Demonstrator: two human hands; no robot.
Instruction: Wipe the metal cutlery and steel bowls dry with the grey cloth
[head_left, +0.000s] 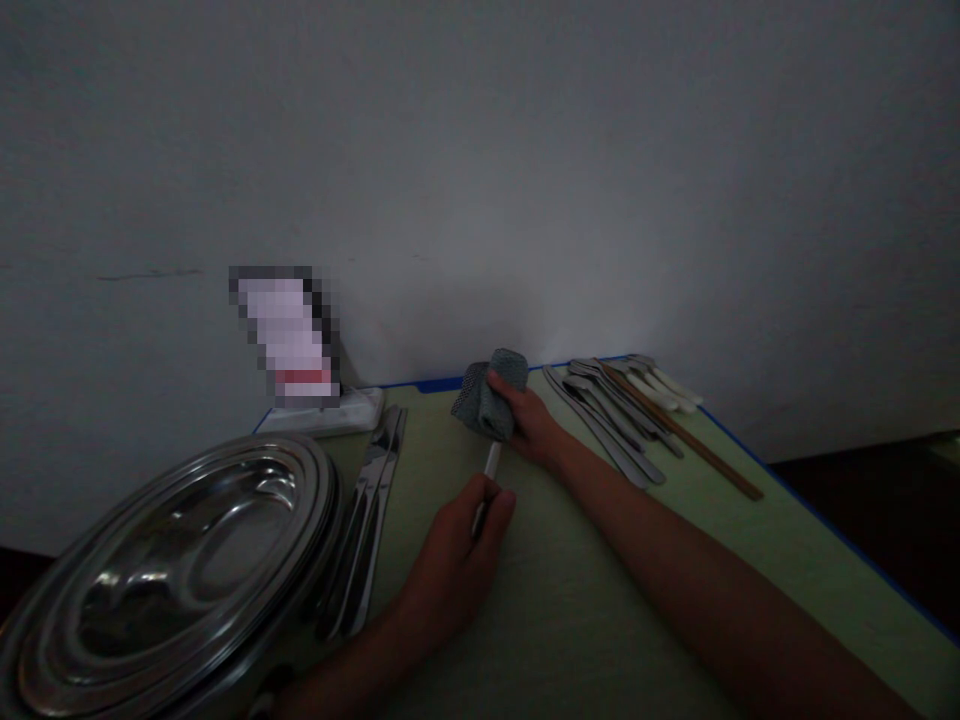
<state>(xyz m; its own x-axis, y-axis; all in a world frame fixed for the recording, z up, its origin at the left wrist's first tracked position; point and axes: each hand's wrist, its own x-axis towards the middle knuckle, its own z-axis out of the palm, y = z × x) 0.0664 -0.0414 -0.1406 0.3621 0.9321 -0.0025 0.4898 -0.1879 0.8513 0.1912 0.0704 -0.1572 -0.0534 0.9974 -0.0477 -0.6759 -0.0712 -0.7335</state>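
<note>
Over the middle of the table, my left hand [469, 545] is closed around the lower end of a narrow, flat metal piece of cutlery [493, 460]. Its far end disappears into a folded grey cloth [480, 398], so its exact kind is hidden. My right hand [531, 422] is wrapped round that cloth, with the thumb on top, just beyond the left hand. To the left, several metal knives [371, 510] lie side by side. On the right are more pieces of metal cutlery [611, 400].
Stacked steel platters [319, 500] stand at the front left of the pale green table [585, 600]. Behind them, a blurred-out screen [289, 335] rests on a white base [352, 412]. Brown chopsticks [697, 445] and white-handled cutlery [671, 392] lie right. A wall [480, 180] borders the back.
</note>
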